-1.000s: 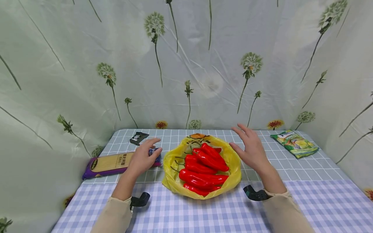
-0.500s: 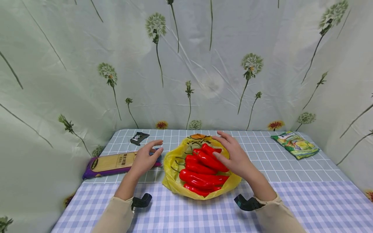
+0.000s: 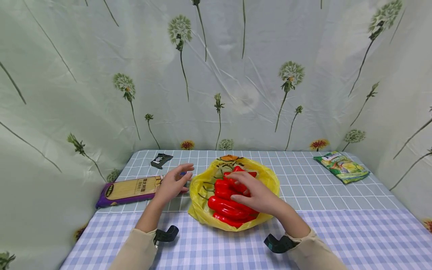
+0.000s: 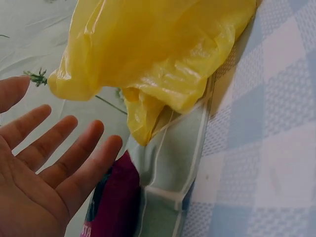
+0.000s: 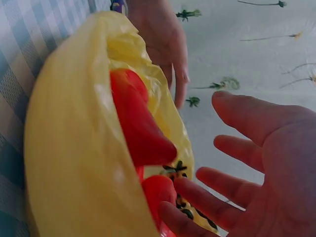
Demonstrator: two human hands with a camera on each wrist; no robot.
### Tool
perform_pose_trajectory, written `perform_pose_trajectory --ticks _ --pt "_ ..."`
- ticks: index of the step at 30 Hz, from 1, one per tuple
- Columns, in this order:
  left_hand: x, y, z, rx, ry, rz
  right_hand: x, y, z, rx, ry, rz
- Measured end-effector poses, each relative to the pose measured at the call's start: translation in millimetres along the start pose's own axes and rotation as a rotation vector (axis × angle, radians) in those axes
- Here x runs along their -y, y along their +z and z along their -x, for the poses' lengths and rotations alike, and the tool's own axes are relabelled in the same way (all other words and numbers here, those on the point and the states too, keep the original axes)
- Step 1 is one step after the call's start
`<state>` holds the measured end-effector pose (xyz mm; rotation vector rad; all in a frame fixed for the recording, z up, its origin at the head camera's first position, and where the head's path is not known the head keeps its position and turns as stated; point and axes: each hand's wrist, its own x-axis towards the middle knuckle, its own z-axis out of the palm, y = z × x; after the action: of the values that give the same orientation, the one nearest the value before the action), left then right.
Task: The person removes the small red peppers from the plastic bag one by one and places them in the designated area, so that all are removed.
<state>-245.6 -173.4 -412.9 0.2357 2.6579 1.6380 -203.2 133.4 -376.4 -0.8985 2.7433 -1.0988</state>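
A yellow plastic bag (image 3: 199, 213) lies with its mouth spread wide on the table, holding several glossy red peppers (image 3: 227, 207) with dark green stems. Over the right part of the peppers hovers my right hand (image 3: 260, 195), its fingers spread and slightly bent. In the right wrist view nothing lies in the palm of that hand (image 5: 266, 158); its lower fingers overlap a pepper (image 5: 160, 195), and I cannot tell whether they touch. My left hand (image 3: 170, 184) is just left of the bag, fingers apart. The left wrist view shows that hand (image 4: 54, 173) holding nothing beside the bag wall (image 4: 153, 49).
A purple pack of spaghetti (image 3: 131, 190) lies at the left, its right end behind my left hand. Behind it is a small black packet (image 3: 161, 160). At the back right lies a green and yellow packet (image 3: 342, 167). A dandelion-print curtain (image 3: 236, 123) borders the table.
My right hand has moved left and nearer, from beyond the bag's right rim to over the peppers. The left hand has shifted slightly right towards the bag. Bag and peppers have stayed put.
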Motion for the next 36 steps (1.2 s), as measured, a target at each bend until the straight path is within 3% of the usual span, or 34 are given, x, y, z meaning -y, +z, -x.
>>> perform_pose_trajectory --ticks 10,23,36 --pt "4.3 11.9 0.7 0.073 -0.007 0.04 2 16 0 0.161 0.03 -0.007" --pt "11.2 21.5 0.2 0.067 -0.009 0.046 4 26 -2 0.193 0.028 0.07" --pt "18.3 24.1 2.1 0.091 0.162 0.053 6 30 -3 0.2 0.033 0.145"
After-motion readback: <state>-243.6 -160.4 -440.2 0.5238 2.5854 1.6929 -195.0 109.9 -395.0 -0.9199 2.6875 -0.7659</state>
